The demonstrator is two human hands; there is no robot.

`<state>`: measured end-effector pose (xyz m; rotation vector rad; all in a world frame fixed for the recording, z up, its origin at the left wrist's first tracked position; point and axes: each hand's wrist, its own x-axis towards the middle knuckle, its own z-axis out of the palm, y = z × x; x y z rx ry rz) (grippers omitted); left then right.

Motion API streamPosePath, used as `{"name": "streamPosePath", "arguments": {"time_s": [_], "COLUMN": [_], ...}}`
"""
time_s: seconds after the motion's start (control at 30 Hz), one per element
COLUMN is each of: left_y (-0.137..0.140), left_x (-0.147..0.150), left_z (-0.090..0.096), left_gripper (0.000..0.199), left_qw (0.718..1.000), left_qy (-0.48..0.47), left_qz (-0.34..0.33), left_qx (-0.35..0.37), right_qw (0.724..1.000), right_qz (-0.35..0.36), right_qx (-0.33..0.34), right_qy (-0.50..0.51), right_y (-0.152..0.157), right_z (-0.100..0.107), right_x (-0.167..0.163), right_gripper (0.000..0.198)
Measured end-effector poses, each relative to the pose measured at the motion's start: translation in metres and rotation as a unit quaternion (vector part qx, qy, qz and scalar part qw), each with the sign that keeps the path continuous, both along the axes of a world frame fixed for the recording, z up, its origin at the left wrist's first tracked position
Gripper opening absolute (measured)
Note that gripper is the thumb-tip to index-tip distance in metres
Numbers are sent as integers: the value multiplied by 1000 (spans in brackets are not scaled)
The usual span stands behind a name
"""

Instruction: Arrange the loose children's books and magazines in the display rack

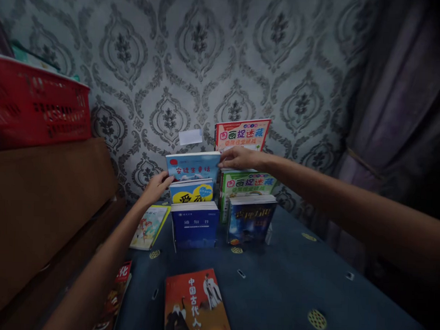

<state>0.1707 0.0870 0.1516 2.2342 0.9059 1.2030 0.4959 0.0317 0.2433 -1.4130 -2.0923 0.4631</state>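
A light blue book (194,168) with red Chinese lettering stands upright at the back of the left row of books. My left hand (157,188) grips its left edge, while my right hand (241,158) holds its upper right corner. In front of it are a blue-and-yellow book (192,191) and a dark blue book (195,226). To the right, behind my right hand, rises a pink-and-red picture book (243,132). A green picture book (246,185) and a dark book with a night-blue cover (252,219) stand below my right wrist.
An orange-red book (197,304) lies on the dark blue tablecloth (273,292) near me. Further left are a yellow-edged book (150,227) and a red-topped book (116,296). A red basket (41,106) sits on a brown box (49,202). A curtain (384,118) hangs at right.
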Motion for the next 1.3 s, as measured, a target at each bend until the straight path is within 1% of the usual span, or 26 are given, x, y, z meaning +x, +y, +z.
{"name": "streamPosePath", "arguments": {"time_s": [0.07,0.13,0.2,0.27,0.3,0.33,0.37,0.4,0.47,0.57,0.63,0.7,0.77,0.83,0.87,0.9,0.97,1.03,1.1,1.17,1.23,1.3], "left_y": [-4,-6,-8,-8,-7,-7,-6,-5,-4,-4,-6,-9,-12,-14,-14,-13,-10,-5,1,9,16,24], "left_x": [0,1,1,3,5,6,8,9,11,12,11,10,10,9,9,8,9,10,13,16,19,20], "left_z": [-1,-2,-1,1,2,4,5,7,8,9,9,9,10,11,11,11,12,13,16,19,23,25], "left_gripper": [40,42,44,47,47,48,48,47,47,49,50,50,50,51,51,50,49,46,42,37,34,31], "left_qw": [1000,999,998,998,998,998,998,998,998,999,999,999,999,999,999,999,998,997,996,995,993,990], "left_qy": [10,24,27,15,5,-5,-14,-20,-29,-34,-30,-21,-16,-13,-12,-11,-12,-18,-27,-32,-29,-16], "left_qz": [10,23,33,33,31,28,25,23,20,13,14,19,16,12,15,23,44,59,71,88,109,137], "left_qx": [21,39,52,58,59,59,58,57,49,38,37,39,41,41,40,40,40,41,34,21,17,39], "right_qw": [1000,995,978,940,920,906,897,895,902,925,943,959,969,973,974,974,973,971,966,959,954,949], "right_qz": [9,-5,-69,-168,-214,-250,-276,-287,-271,-188,-125,-74,-38,-16,-11,-8,-17,-42,-85,-131,-168,-191], "right_qx": [25,69,155,250,281,297,302,300,302,313,298,269,243,230,227,224,219,216,214,197,173,156], "right_qy": [17,67,126,163,169,170,169,164,146,107,78,47,19,-9,-23,-38,-66,-92,-120,-153,-179,-195], "right_y": [-10,-17,-20,-18,-16,-14,-13,-12,-14,-27,-38,-46,-48,-45,-42,-38,-28,-18,-7,3,11,15], "right_z": [2,3,3,2,1,0,-3,-5,-11,-19,-22,-24,-26,-27,-28,-28,-25,-20,-13,-6,-2,-1], "right_x": [9,23,42,62,71,78,82,84,79,55,36,19,7,-1,-4,-7,-13,-20,-27,-35,-41,-47], "right_gripper": [36,37,36,30,27,24,22,21,21,24,26,30,38,48,47,42,25,17,15,14,18,24]}}
